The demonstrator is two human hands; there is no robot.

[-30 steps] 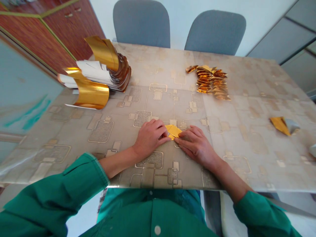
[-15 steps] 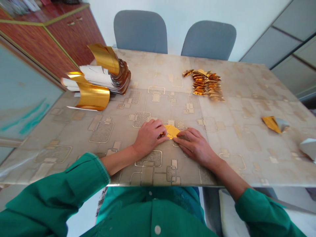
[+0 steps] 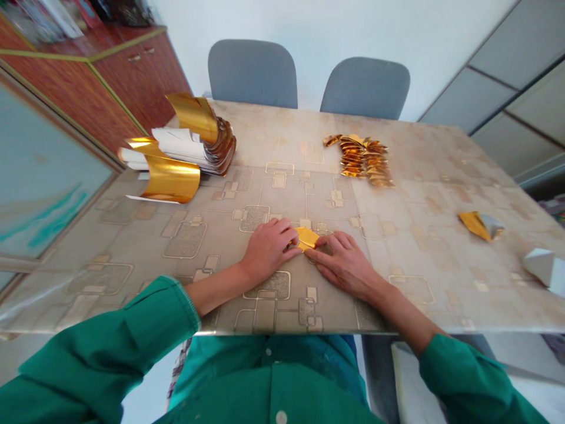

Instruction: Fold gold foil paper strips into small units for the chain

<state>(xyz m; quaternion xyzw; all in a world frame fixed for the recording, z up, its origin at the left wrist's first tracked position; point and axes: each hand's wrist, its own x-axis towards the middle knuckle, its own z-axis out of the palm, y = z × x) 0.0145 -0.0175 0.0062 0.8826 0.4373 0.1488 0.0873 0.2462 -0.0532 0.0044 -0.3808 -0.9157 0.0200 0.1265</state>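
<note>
A small folded piece of gold paper (image 3: 308, 237) lies between my hands, close to the table's near edge. My left hand (image 3: 274, 244) grips its left end, fingers curled and thumb along the near side. At the right end, my right hand (image 3: 342, 259) pinches the paper between thumb and fingers. Both hands rest on the patterned tablecloth (image 3: 265, 306). My fingers cover the two ends of the paper, so only its middle shows.
Curled gold sheets with white backs (image 3: 174, 176) are piled at the left. Folded gold pieces (image 3: 364, 159) stand in rows at the back. To the right lie a gold-and-silver scrap (image 3: 479, 225) and a white paper piece (image 3: 545, 268). Two grey chairs (image 3: 252, 73) stand behind the table.
The view has tilted up a little and turned slightly right. My right hand has shifted slightly toward my left, and less of the gold paper shows between them. Both hands keep their hold.
</note>
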